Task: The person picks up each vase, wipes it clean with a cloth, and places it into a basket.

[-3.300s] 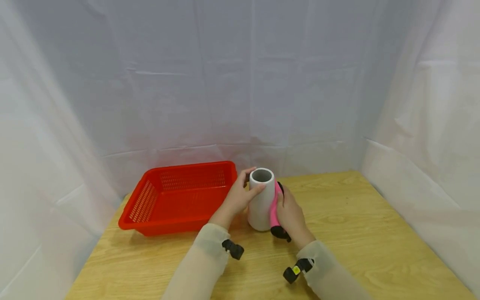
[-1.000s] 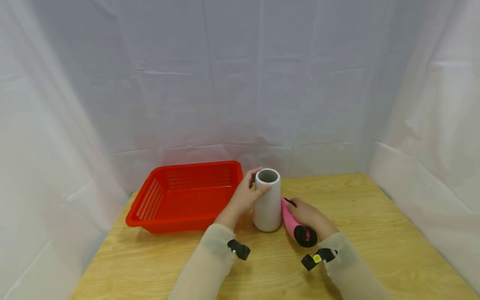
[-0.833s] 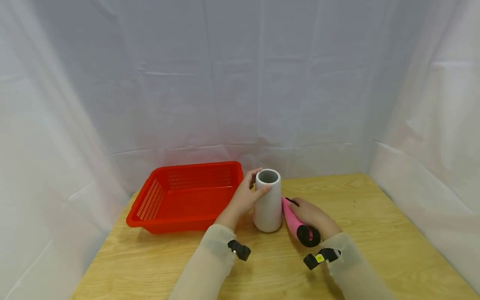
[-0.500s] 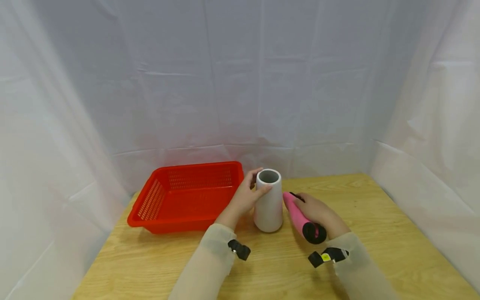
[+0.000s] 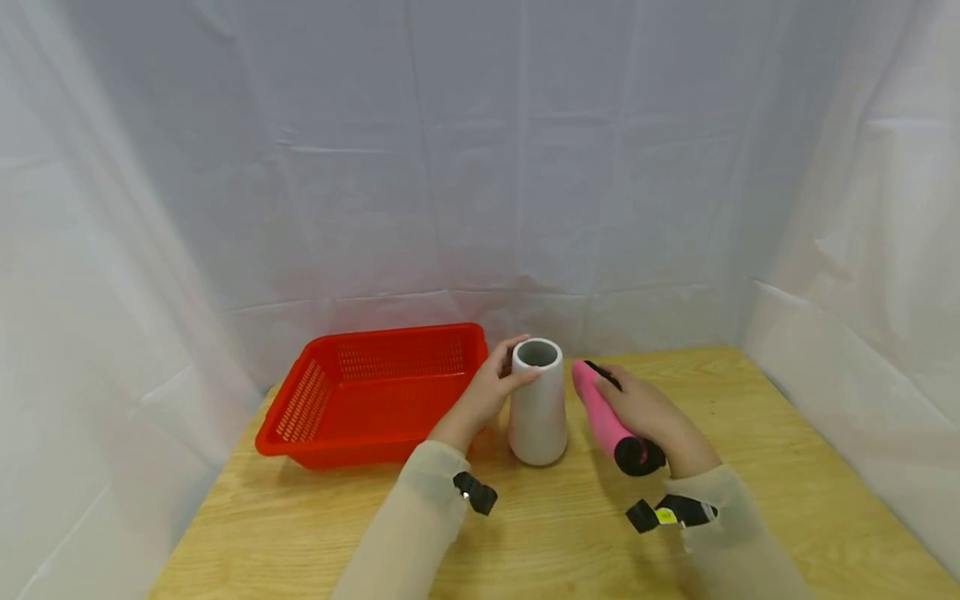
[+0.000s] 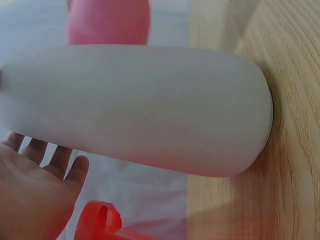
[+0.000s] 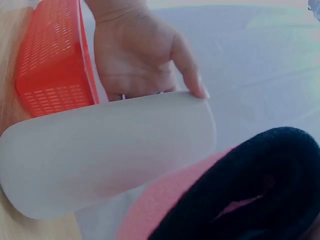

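A white vase [image 5: 537,417] stands upright on the wooden table [image 5: 750,467], just right of the red basket [image 5: 352,400]. My left hand [image 5: 491,387] grips its neck near the rim, thumb at the front. In the left wrist view the vase [image 6: 140,107] fills the frame, with my palm [image 6: 35,200] at the lower left. My right hand [image 5: 637,408] holds a pink tool with a black end [image 5: 603,417], tilted and a little apart from the vase's right side. The right wrist view shows the tool [image 7: 235,200] close up beside the vase [image 7: 110,150] and my left hand [image 7: 140,50].
The red perforated basket [image 7: 50,60] sits at the table's back left, and nothing shows inside it. White cloth hangs behind and on both sides [image 5: 480,167]. Bare wood lies to the right and in front of the vase.
My right hand has drawn the pink tool away from the vase's side, to the right and slightly up. The vase and my left hand have stayed put.
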